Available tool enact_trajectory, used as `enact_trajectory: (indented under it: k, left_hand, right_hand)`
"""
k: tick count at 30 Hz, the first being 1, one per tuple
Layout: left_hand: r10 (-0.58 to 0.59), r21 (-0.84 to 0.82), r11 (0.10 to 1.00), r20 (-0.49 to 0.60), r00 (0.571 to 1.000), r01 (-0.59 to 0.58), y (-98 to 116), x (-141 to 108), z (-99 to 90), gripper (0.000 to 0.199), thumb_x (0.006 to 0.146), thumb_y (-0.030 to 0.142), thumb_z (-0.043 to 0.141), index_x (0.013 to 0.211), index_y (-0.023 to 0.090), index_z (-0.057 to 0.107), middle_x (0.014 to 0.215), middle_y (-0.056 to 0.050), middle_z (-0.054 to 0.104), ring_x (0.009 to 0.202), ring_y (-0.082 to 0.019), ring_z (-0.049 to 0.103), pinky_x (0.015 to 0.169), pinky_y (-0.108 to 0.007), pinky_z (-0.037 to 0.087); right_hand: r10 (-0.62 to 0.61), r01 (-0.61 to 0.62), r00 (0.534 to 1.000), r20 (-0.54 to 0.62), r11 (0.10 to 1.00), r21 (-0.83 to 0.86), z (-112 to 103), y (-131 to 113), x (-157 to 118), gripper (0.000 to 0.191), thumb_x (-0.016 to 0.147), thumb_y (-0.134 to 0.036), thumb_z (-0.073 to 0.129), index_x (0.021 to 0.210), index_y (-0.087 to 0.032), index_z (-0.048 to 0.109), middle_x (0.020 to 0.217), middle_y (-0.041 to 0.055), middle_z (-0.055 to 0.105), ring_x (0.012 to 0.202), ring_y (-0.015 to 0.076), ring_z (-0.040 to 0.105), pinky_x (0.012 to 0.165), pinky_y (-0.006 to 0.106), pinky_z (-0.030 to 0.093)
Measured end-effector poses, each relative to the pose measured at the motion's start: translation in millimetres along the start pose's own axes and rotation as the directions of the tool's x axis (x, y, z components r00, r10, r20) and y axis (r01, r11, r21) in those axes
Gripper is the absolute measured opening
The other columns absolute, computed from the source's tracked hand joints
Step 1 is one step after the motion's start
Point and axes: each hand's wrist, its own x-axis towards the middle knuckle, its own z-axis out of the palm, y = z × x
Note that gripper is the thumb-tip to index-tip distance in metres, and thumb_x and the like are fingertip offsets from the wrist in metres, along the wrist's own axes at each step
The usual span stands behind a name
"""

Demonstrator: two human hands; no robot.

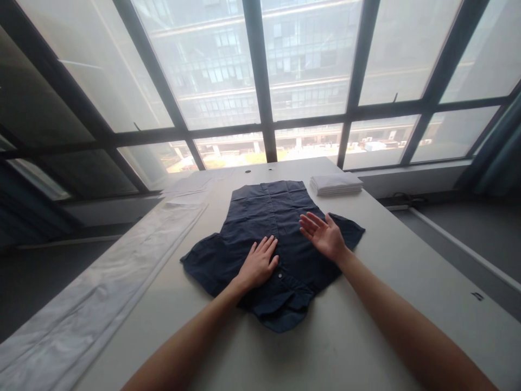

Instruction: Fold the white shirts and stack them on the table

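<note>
A dark navy short-sleeved shirt (252, 214) lies spread on the white table, its buttoned front facing up and its collar end toward me. One pale button shows just below my left hand (259, 263), which rests flat on the shirt's middle with the fingers stretched out. Over the shirt's right half is my right hand (323, 236), palm turned up and sideways, fingers extended and holding nothing. Whether its edge touches the cloth I cannot tell. Both sleeves stick out to the sides, and the fabric around the collar is rumpled.
A stack of folded white cloth (336, 183) sits at the table's far right. Along the left side runs a long white fabric (106, 288). A small dark object (477, 296) lies near the right edge of the table (407, 260). Large windows (309, 60) stand beyond.
</note>
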Motion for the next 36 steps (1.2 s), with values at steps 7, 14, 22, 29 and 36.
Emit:
enact_trajectory:
  k: [7,14,22,29,36]
  left_hand:
    - [0.012,-0.05,0.999,-0.024,1.0,-0.014,-0.8,-1.4,2.8,0.059,0.103,0.039,0.039,0.159,0.023,0.031,0.166,-0.004,0.025,0.154,-0.025,0.019,0.124,-0.051,0.016]
    - [-0.052,-0.348,0.937,-0.155,0.986,-0.006,-9.4,1.6,0.7,0.055,0.099,0.034,0.046,0.152,0.021,0.045,0.16,-0.008,0.039,0.152,-0.026,0.026,0.123,-0.051,0.019]
    - [-0.212,-0.874,0.466,-0.261,0.942,-0.138,1.4,-0.9,-15.9,0.045,0.095,0.039,0.057,0.135,0.02,0.063,0.145,-0.01,0.058,0.136,-0.03,0.051,0.117,-0.048,0.036]
    - [-0.1,-0.973,-0.026,0.229,0.968,0.227,-12.7,2.2,-21.0,0.053,0.105,0.048,0.03,0.144,0.02,0.053,0.148,-0.013,0.055,0.131,-0.029,0.057,0.111,-0.051,0.044]
    - [-0.061,-0.955,0.089,0.278,0.959,0.282,-79.5,-12.2,-46.9,0.057,0.104,0.051,0.03,0.15,0.022,0.046,0.152,-0.013,0.05,0.133,-0.028,0.056,0.111,-0.049,0.045]
  right_hand:
    - [0.206,-0.209,0.973,-0.102,0.978,-0.017,-4.0,21.7,4.4,0.041,0.107,-0.038,0.031,0.121,-0.016,0.062,0.115,0.0143,0.073,0.112,0.0237,0.069,0.097,0.045,0.056]
    - [0.203,-0.206,0.975,-0.084,0.978,-0.027,-8.8,20.0,4.8,0.037,0.107,-0.035,0.032,0.124,-0.017,0.06,0.114,0.0136,0.073,0.113,0.0236,0.069,0.093,0.044,0.059]
    - [0.205,-0.21,0.974,-0.092,0.977,-0.041,-10.5,21.2,6.2,0.038,0.107,-0.035,0.032,0.125,-0.015,0.059,0.116,0.0157,0.072,0.113,0.024,0.069,0.095,0.043,0.058]
    - [0.199,-0.202,0.977,-0.075,0.979,-0.039,-14.2,22.8,6.7,0.036,0.106,-0.034,0.034,0.124,-0.017,0.06,0.116,0.0141,0.072,0.113,0.0238,0.069,0.095,0.045,0.058]
    - [0.204,-0.209,0.976,-0.081,0.977,-0.048,-13.7,21.7,6.0,0.036,0.105,-0.035,0.034,0.125,-0.02,0.06,0.116,0.013,0.073,0.114,0.0247,0.069,0.095,0.049,0.058]
